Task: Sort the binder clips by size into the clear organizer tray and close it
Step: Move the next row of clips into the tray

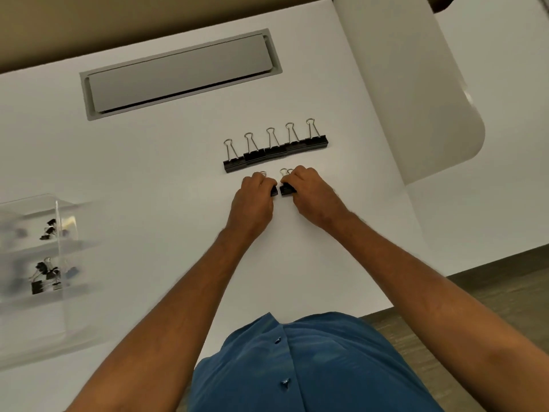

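Several large black binder clips (274,150) lie side by side in a row on the white table, wire handles pointing away from me. Just in front of that row, my left hand (255,197) grips a smaller black binder clip (274,190). My right hand (309,191) grips other small black clips (286,189), their wire loops showing above the knuckles. The two hands almost touch. At the far left stands the clear organizer tray (64,245), open, with small black clips in two of its compartments.
A grey cable hatch (181,74) is set into the table behind the clips. A white chair back (416,84) stands at the right. The table's near edge runs diagonally at the lower right, above wooden floor.
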A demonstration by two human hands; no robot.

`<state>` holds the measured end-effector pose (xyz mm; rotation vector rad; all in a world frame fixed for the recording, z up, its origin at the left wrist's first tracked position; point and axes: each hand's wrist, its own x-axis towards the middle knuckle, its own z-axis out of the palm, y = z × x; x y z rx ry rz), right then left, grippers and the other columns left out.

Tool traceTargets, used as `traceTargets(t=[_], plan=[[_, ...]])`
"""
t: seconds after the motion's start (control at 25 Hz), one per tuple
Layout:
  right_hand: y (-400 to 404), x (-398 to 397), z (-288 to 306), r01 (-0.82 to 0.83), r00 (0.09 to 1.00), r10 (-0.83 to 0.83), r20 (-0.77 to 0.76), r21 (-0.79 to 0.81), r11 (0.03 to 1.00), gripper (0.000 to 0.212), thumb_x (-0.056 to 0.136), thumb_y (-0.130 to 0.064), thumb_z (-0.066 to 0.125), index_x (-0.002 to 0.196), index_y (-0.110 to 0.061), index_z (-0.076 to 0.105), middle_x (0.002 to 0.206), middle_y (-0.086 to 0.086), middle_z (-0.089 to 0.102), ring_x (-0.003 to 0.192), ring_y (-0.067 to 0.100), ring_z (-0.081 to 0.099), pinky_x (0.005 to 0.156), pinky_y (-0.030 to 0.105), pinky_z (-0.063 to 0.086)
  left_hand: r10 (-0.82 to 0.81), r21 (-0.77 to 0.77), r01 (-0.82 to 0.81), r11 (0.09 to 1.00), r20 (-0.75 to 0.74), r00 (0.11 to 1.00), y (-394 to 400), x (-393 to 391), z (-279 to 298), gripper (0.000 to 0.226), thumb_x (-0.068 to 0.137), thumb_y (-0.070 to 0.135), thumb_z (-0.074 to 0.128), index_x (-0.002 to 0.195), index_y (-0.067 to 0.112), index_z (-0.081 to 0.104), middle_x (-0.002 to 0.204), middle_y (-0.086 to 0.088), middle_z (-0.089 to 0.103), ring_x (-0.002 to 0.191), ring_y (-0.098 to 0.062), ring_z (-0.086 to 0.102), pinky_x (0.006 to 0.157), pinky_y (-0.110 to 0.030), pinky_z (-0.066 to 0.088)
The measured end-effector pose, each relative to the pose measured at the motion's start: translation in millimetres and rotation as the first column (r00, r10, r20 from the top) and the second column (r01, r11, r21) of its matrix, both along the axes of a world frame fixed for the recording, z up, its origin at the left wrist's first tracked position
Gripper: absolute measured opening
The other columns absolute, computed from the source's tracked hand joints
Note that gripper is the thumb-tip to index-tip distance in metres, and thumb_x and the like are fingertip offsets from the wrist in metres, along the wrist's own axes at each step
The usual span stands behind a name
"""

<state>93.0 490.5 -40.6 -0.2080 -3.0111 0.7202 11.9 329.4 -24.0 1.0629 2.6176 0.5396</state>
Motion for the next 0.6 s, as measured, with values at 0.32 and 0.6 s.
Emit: traceTargets(t=[0.32,0.6], plan=[[-6.2,4.9,3.3,0.021,0.995,-0.023,0.099,0.021,1.0,0.029,0.087,0.007,0.058,0.111,-0.007,0.066,0.1,0.013,0.052,0.086,0.027,0.049,0.066,0.045,0.051,-0.064,-0.025,0.064,0.998,-0.016,0.998,2.8,-4.9,-7.2,0.01,0.086,-0.001,0.065,0.095,0.004,0.065,0.098,-0.014,0.058,0.086,-0.029,0.053,0.063,-0.042,0.05],[-17.1,19.2,22.1,0.146,0.945,-0.106,0.308,-0.11,0.983,0.019,0.091,-0.024,0.071,0.108,-0.018,0.064,0.105,0.002,0.047,0.089,0.019,0.054,0.076,0.031,0.047,-0.019,-0.007,0.02,1.0,0.1,0.995,-23.1,-0.3,6.0,0.008,0.088,0.002,0.063,0.094,0.008,0.064,0.102,-0.009,0.053,0.087,-0.023,0.051,0.068,-0.042,0.052]])
